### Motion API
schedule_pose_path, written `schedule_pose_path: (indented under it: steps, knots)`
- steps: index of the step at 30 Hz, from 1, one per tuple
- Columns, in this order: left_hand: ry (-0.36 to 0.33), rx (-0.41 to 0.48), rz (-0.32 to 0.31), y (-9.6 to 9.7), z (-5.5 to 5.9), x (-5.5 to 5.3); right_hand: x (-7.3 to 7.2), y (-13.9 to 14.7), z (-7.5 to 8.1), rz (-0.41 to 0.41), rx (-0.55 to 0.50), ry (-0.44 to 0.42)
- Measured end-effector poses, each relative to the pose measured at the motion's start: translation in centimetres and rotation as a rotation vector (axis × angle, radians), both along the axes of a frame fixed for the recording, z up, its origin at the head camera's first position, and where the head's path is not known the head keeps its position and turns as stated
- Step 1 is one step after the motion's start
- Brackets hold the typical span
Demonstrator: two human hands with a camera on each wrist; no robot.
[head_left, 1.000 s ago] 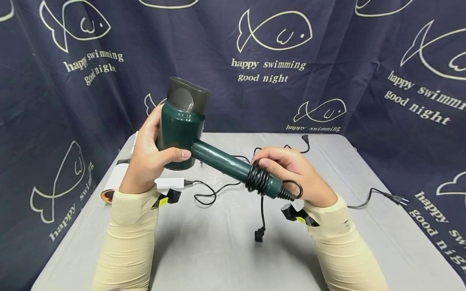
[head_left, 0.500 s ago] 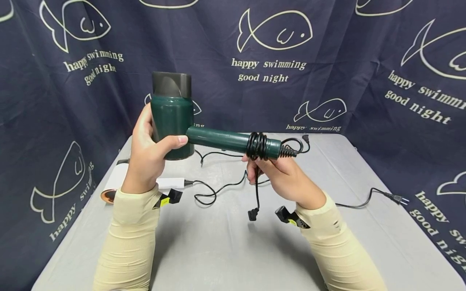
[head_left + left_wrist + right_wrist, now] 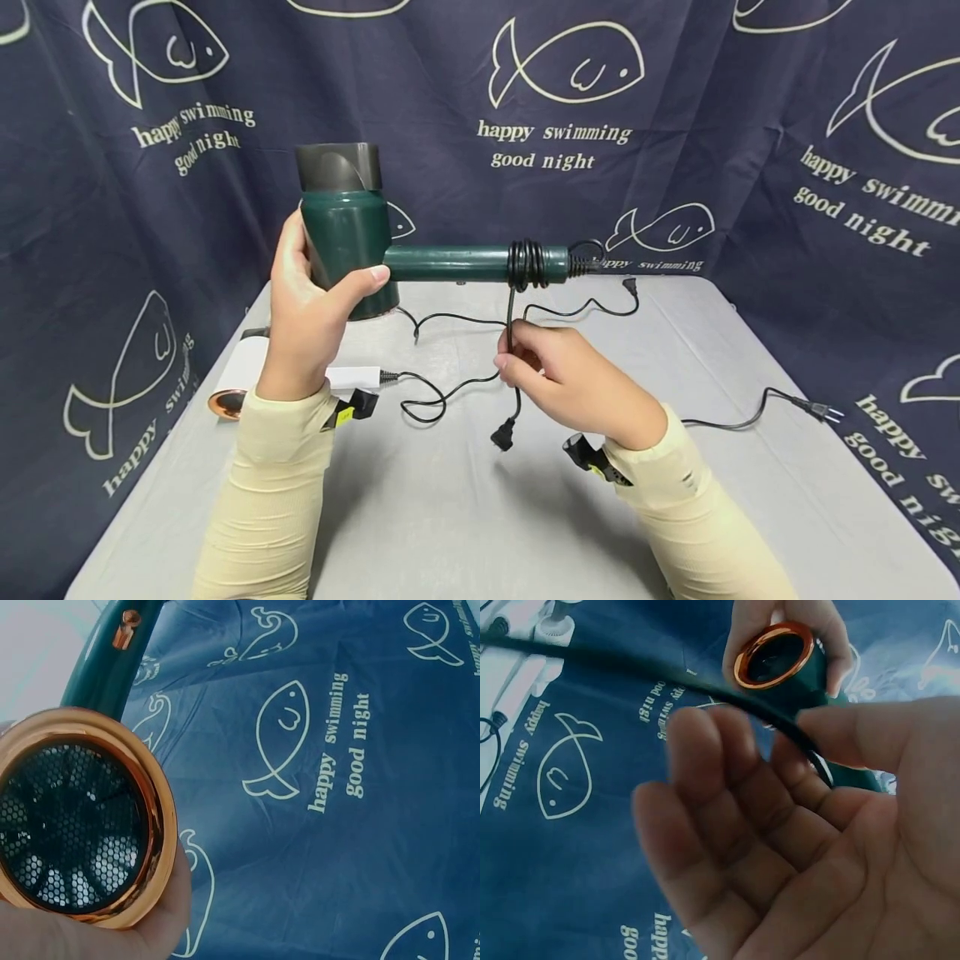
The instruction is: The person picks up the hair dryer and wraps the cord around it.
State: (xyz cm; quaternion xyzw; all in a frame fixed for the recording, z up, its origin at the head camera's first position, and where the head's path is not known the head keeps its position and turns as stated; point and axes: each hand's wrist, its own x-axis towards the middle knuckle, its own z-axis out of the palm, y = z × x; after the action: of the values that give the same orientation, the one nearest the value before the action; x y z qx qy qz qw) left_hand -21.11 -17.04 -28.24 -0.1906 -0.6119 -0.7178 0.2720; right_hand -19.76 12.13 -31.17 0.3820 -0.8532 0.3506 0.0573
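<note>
The left arm (image 3: 262, 500) and right arm (image 3: 697, 508) both reach forward in pale yellow sleeves (image 3: 281, 429). The left hand (image 3: 306, 321) is the higher one. It stands up above its wrist (image 3: 291, 382) and grips, with its left thumb (image 3: 360, 286) pointing right. The right hand (image 3: 573, 371) leans in to the left. It pinches with its right thumb (image 3: 862, 739) and first finger (image 3: 529, 335), and its other fingers (image 3: 694, 750) bend loosely.

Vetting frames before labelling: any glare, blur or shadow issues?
Head view: soft shadows on the grey table, thin highlight along the handle of the green hair dryer. Left wrist: bluish cast, washed-out top-left corner, shine on the copper ring. Right wrist: black cord blurs toward the left edge, pale glare at upper right.
</note>
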Motion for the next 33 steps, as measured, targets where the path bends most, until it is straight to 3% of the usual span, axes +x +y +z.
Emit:
schedule_pose_path:
  steps: [6,11,23,30,33]
  knots:
    - [-0.014,0.026,0.023,-0.1,-0.1,-0.2,0.8,-0.1,0.2,0.001,0.046,0.074]
    - [0.003,-0.014,0.077,0.4,0.3,0.1,1.4,-0.1,0.6,-0.013,0.067,0.138]
    - [0.06,-0.226,0.221,1.6,1.0,1.1,1.5,0.3,1.3,-0.107,0.052,0.222]
    - [0.005,-0.386,0.279,1.0,0.0,0.1,1.0,1.1,1.4,-0.189,0.007,0.286]
    - [-0.007,-0.446,0.276,1.1,0.2,0.3,0.8,1.4,1.4,-0.197,-0.024,0.316]
